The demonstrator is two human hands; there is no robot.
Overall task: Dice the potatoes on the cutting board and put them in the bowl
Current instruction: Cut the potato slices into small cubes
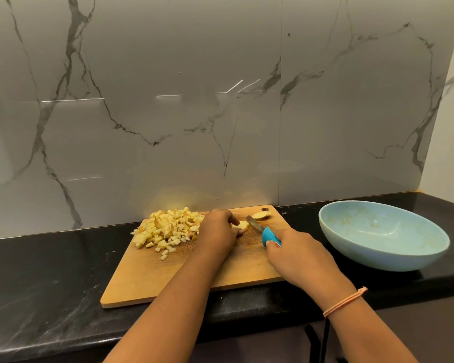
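Black counter (50, 271), left hand (218, 229) half-hiding potato slice (243, 225), right hand (296, 252) gripping knife (258, 227)

You're seeing soft, warm, fairly dim light. Thin glare streaks cross the glossy wall (168, 95); the dark surface (37, 279) shows faint sheen. Wide-angle bending curves the edges, and detail looks slightly soft throughout.

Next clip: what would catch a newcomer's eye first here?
The heap of diced potato at the back left of the wooden cutting board stands out first. Beside it, the left hand holds a potato slice while the right hand grips a blue-handled knife. A pale blue bowl sits to the right on the black counter.
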